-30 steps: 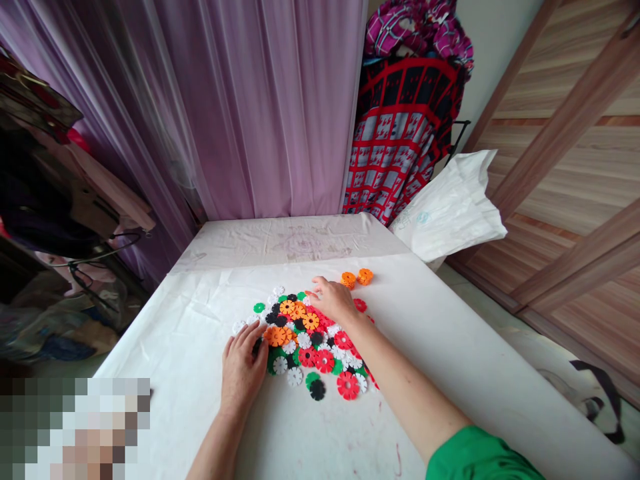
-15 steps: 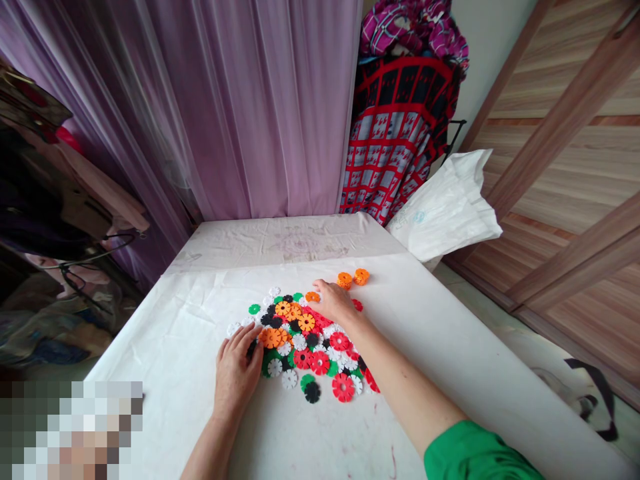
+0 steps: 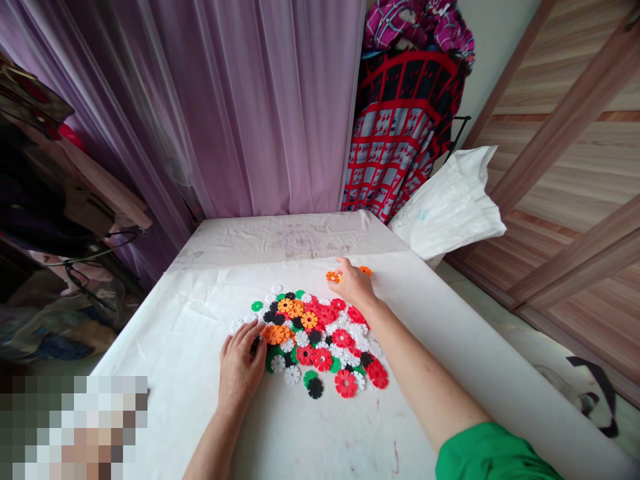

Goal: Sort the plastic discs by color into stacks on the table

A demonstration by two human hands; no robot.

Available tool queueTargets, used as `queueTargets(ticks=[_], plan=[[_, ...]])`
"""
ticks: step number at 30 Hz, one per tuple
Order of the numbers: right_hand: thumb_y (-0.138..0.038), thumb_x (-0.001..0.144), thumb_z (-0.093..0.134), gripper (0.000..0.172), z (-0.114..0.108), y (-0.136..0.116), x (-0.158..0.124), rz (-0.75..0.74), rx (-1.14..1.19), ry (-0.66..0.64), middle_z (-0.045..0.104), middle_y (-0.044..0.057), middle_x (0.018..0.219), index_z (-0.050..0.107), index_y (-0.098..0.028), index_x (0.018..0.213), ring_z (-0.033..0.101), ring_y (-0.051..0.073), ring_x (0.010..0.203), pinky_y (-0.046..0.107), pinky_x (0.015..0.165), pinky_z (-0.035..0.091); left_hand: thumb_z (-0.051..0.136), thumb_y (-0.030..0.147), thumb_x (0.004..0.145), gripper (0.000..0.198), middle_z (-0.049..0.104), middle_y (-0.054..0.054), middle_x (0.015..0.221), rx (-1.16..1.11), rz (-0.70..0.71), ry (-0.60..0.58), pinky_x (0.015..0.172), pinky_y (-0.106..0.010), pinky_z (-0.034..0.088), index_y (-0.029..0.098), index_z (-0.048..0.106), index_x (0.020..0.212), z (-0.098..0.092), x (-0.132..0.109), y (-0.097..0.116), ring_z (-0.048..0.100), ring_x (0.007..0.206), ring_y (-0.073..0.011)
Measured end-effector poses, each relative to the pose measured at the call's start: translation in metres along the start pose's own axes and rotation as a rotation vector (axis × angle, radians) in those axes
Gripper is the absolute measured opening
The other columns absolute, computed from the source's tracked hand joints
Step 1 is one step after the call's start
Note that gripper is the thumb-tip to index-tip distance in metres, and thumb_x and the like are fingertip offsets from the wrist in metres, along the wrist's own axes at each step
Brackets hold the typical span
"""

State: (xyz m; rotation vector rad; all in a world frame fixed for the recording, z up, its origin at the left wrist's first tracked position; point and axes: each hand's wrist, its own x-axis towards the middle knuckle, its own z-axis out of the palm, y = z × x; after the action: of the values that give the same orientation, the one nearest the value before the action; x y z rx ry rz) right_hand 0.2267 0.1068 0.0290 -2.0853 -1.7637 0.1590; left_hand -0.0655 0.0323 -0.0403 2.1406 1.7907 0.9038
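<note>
A loose pile of flower-shaped plastic snap discs [image 3: 313, 340] in red, white, orange, green and black lies on the white-covered table [image 3: 165, 373]. My right hand [image 3: 354, 283] is beyond the pile, its fingers spread, with the forefinger at a small orange disc [image 3: 333, 277]. A second orange disc [image 3: 365, 271] lies just past the fingertips. My left hand [image 3: 240, 370] rests palm down at the pile's left edge, its fingertips touching the nearest discs. Neither hand grips anything that I can see.
The white cloth has a fold across its far part. A purple curtain hangs behind the table. A white plastic bag [image 3: 447, 207] and red patterned fabric [image 3: 400, 133] stand past the far right corner. Wooden wardrobe doors [image 3: 565, 200] rise at right; clutter fills the left.
My right hand has moved farther up the table, away from the pile, to the orange discs. The pile's right side has spread, with red discs now lying farther to the lower right.
</note>
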Motion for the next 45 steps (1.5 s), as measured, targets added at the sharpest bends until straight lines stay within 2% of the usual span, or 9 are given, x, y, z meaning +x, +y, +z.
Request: queueTargets(ticks=[5, 13, 25, 29, 33, 36, 39, 42, 45], plan=[[-0.032, 0.076, 0.068, 0.063, -0.02, 0.033, 0.021, 0.045, -0.052, -0.035, 0.073, 0.002, 0.113, 0.046, -0.026, 0.134, 0.068, 0.022, 0.102, 0.029, 0.081, 0.047, 0.047, 0.04, 0.091, 0.036, 0.066, -0.006, 0.132, 0.001, 0.004, 0.017, 0.111, -0.052, 0.037, 0.029, 0.068, 0.118, 0.0, 0.0, 0.0, 0.056, 0.128, -0.0259], [-0.033, 0.074, 0.067, 0.067, -0.015, 0.045, 0.028, 0.051, -0.068, -0.09, 0.072, 0.004, 0.116, 0.045, -0.024, 0.137, 0.067, 0.023, 0.105, 0.031, 0.084, 0.048, 0.045, 0.041, 0.092, 0.037, 0.065, -0.006, 0.134, 0.005, 0.005, 0.001, 0.111, -0.054, 0.036, 0.029, 0.067, 0.119, 0.0, 0.0, -0.001, 0.056, 0.129, -0.0267], [-0.033, 0.077, 0.067, 0.065, -0.018, 0.042, 0.028, 0.038, -0.08, -0.099, 0.071, 0.006, 0.12, 0.046, -0.022, 0.138, 0.064, 0.025, 0.109, 0.032, 0.086, 0.047, 0.045, 0.04, 0.092, 0.038, 0.065, -0.007, 0.134, 0.016, 0.006, -0.013, 0.112, -0.055, 0.036, 0.028, 0.067, 0.12, 0.0, 0.0, -0.001, 0.055, 0.129, -0.0275], [-0.025, 0.083, 0.061, 0.048, -0.018, 0.035, 0.013, -0.008, -0.1, -0.045, 0.071, 0.004, 0.116, 0.056, -0.025, 0.13, 0.064, 0.022, 0.105, 0.03, 0.084, 0.046, 0.044, 0.04, 0.092, 0.038, 0.064, -0.007, 0.135, 0.021, 0.012, -0.008, 0.111, -0.055, 0.036, 0.027, 0.067, 0.12, 0.0, -0.001, -0.001, 0.055, 0.129, -0.0276], [-0.019, 0.088, 0.052, 0.03, -0.013, 0.027, -0.005, -0.156, -0.149, -0.017, 0.069, 0.005, 0.117, 0.07, -0.025, 0.112, 0.059, 0.021, 0.109, 0.029, 0.091, 0.044, 0.044, 0.04, 0.093, 0.038, 0.066, -0.007, 0.133, 0.024, 0.019, -0.003, 0.111, -0.054, 0.037, 0.027, 0.067, 0.119, 0.0, 0.0, -0.002, 0.056, 0.128, -0.0268], [-0.019, 0.09, 0.05, 0.032, -0.009, 0.025, -0.009, -0.23, -0.205, -0.016, 0.063, 0.007, 0.13, 0.073, -0.026, 0.112, 0.053, 0.023, 0.118, 0.033, 0.1, 0.039, 0.044, 0.04, 0.093, 0.038, 0.066, -0.007, 0.133, 0.028, 0.026, 0.004, 0.11, -0.053, 0.038, 0.027, 0.067, 0.119, 0.0, 0.0, -0.002, 0.057, 0.128, -0.0268], [-0.021, 0.089, 0.052, 0.037, -0.008, 0.026, -0.005, -0.214, -0.269, -0.037, 0.049, 0.009, 0.147, 0.071, -0.029, 0.119, 0.043, 0.027, 0.131, 0.041, 0.104, 0.036, 0.044, 0.039, 0.092, 0.037, 0.066, -0.007, 0.132, 0.033, 0.036, 0.009, 0.109, -0.054, 0.039, 0.027, 0.067, 0.119, 0.001, 0.0, -0.003, 0.057, 0.127, -0.0271], [-0.023, 0.089, 0.052, 0.039, -0.006, 0.028, 0.001, -0.189, -0.294, -0.065, 0.044, 0.01, 0.151, 0.069, -0.029, 0.124, 0.038, 0.028, 0.136, 0.043, 0.104, 0.035, 0.045, 0.038, 0.092, 0.037, 0.066, -0.007, 0.133, 0.035, 0.038, 0.012, 0.109, -0.053, 0.039, 0.028, 0.068, 0.119, 0.001, 0.0, -0.002, 0.057, 0.127, -0.0268], [-0.026, 0.089, 0.052, 0.039, -0.004, 0.031, 0.003, -0.179, -0.307, -0.079, 0.045, 0.01, 0.151, 0.068, -0.028, 0.124, 0.039, 0.027, 0.136, 0.042, 0.105, 0.035, 0.044, 0.037, 0.093, 0.036, 0.066, -0.006, 0.133, 0.03, 0.036, 0.016, 0.11, -0.054, 0.039, 0.028, 0.067, 0.119, 0.0, -0.001, -0.001, 0.057, 0.127, -0.0267]])
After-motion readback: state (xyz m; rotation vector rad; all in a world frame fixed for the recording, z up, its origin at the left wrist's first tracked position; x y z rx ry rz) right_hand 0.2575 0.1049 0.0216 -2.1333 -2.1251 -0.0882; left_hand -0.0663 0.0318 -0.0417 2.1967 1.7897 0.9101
